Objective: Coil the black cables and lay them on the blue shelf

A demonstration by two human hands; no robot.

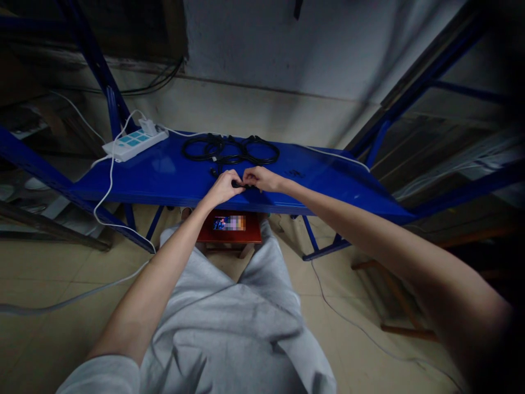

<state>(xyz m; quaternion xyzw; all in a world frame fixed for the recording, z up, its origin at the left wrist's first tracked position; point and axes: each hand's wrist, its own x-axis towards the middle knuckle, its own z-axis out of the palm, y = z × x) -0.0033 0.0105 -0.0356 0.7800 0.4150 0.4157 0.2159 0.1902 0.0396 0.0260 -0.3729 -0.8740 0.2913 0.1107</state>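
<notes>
Over the front part of a blue shelf (164, 183), my left hand (223, 187) is closed with thumb and fingers pinching a black cable (237, 184). Close on its right, my right hand (262, 179) pinches the same cable, its fingers bent down towards the shelf. Only a short dark stretch shows between the fingertips; the rest of what they grip is hidden. Just beyond both hands lie coiled black cables (268, 160) in several loops, with a dark plug end (214, 172) near my left hand.
A white power strip (135, 145) with a plugged-in adapter sits at the shelf's left end. White cords trail down that side and along the back edge. Below the front edge stands a reddish-brown stool (207, 235) with a lit screen (221, 223) on it. Blue posts (379, 143) flank the shelf.
</notes>
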